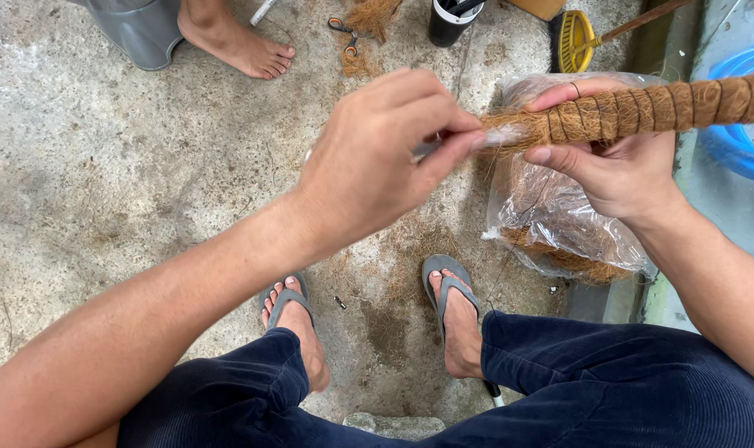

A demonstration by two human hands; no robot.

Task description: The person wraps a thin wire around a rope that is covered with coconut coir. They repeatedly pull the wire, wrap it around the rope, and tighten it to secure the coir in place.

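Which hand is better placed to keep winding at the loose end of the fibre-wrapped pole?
Probably the left hand: its fingertips already pinch the frayed fibres at the tip of the brown coir-wrapped pole. The right hand has its grip closed around the pole, steadying it.

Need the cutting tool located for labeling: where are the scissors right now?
In the head view, the scissors lie on the concrete floor at top centre, beside a small coir fibre clump, between a bare foot and a black cup, beyond both hands.
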